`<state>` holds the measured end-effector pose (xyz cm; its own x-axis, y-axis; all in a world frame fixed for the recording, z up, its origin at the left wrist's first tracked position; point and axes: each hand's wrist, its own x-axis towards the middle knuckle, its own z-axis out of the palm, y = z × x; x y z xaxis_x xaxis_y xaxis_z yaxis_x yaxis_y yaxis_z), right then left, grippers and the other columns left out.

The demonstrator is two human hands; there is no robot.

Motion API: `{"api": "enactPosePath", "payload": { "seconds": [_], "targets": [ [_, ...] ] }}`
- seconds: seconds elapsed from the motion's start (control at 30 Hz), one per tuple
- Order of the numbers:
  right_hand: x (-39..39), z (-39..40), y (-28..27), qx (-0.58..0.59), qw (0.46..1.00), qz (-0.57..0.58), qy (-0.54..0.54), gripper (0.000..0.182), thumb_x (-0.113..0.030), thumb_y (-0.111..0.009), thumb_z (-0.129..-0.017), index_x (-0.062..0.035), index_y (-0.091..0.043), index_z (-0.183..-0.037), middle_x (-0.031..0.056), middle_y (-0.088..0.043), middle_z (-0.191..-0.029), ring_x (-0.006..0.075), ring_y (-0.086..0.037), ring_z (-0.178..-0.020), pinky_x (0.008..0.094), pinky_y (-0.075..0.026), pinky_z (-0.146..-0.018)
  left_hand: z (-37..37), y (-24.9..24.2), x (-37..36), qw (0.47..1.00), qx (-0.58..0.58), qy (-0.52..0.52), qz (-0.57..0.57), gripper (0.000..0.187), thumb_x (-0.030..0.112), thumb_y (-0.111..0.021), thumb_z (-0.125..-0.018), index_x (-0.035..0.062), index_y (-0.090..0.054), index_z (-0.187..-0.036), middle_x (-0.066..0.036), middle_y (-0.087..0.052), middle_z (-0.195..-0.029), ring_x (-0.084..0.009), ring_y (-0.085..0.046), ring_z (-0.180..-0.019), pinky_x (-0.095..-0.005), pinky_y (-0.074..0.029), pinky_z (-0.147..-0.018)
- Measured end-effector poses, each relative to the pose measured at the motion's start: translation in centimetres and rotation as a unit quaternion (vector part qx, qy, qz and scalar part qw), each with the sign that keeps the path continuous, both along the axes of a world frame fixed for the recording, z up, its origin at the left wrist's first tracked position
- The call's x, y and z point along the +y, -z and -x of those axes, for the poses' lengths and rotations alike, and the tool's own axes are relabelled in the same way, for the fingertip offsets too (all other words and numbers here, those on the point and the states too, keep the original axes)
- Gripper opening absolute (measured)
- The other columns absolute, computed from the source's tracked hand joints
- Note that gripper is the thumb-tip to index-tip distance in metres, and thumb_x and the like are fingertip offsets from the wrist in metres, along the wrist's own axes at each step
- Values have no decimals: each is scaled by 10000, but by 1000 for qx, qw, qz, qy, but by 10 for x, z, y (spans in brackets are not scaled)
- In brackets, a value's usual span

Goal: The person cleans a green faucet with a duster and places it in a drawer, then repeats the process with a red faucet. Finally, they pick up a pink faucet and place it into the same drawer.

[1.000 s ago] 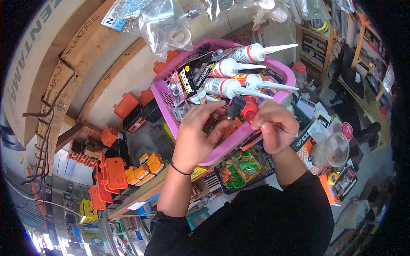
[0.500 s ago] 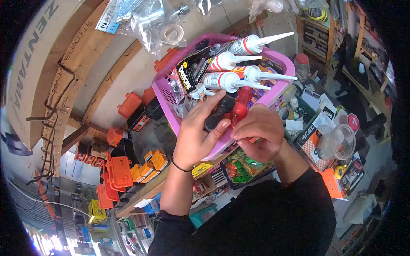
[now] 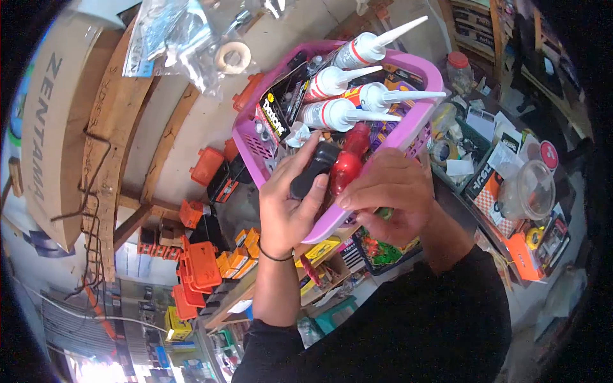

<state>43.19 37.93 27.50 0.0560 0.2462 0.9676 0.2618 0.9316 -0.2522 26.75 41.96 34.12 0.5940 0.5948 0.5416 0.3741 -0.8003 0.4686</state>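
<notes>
Inside the pink plastic basket (image 3: 418, 127), my left hand (image 3: 284, 201) is closed around a black rounded object (image 3: 313, 172), its thumb along the near side. A glossy red object (image 3: 348, 169) with a narrower neck lies right beside the black one, close to the left fingertips. My right hand (image 3: 396, 191) is curled over the basket's near rim, index fingertip on the rim and thumb below it. Several white-nozzled sealant cartridges (image 3: 329, 115) lie in the basket, just beyond my hands. A black-and-yellow printed package (image 3: 274, 115) stands at the basket's left side.
Plastic bags (image 3: 185, 45) hang above left, one near a cream ring (image 3: 233, 57). Orange cases (image 3: 201, 265) and yellow-orange boxes (image 3: 239, 255) line the left. On the right stand a clear tub (image 3: 530, 188) and a red-lidded jar (image 3: 458, 70). A tray of green items (image 3: 383, 249) lies below.
The view has shifted. My left hand and the black object have drawn slightly away from the red object, showing more of it. My right hand now lies farther over the basket rim.
</notes>
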Motion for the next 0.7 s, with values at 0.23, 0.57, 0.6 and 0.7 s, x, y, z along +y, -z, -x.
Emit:
{"api": "enactPosePath", "payload": {
  "seconds": [0.23, 0.57, 0.6, 0.7],
  "targets": [
    [-6, 6, 1, -25, 999, 38, 21, 173, -115, -603, -657, -114, -609, -830, 16, -607, -820, 193, -545, -655, 326, -393, -608, 1, 3, -1, 997, -49, -5, 65, 400, 89, -600, -735, 37, -524, -1124, -138, -581, -977, -198, -554, -888, -279, -403, -804],
    [-67, 65, 10, 25, 998, 54, -17, 262, -96, -615, -682, -58, -546, -932, 104, -567, -896, 267, -548, -812, 379, -430, -720, 52, 28, -58, 957, -183, 80, -213, 405, 324, -562, -792, 45, -506, -1080, -204, -562, -977, -334, -550, -878, -412, -429, -766],
    [-75, 77, 20, 13, 998, 49, -24, 262, -96, -615, -682, -58, -546, -932, 104, -567, -896, 267, -548, -812, 379, -430, -720, 68, 42, -74, 956, -219, 92, -173, 443, 392, -505, -819, 70, -449, -1117, -203, -562, -945, -327, -556, -849, -418, -441, -741],
    [-94, 116, 76, 21, 980, 131, -145, 245, -122, -620, -692, -50, -530, -908, 95, -555, -865, 276, -540, -783, 374, -438, -690, 120, 104, -133, 961, -249, 12, -122, 471, 485, -465, -804, 141, -395, -1118, -180, -553, -883, -315, -558, -790, -429, -456, -705]
  ]
}}
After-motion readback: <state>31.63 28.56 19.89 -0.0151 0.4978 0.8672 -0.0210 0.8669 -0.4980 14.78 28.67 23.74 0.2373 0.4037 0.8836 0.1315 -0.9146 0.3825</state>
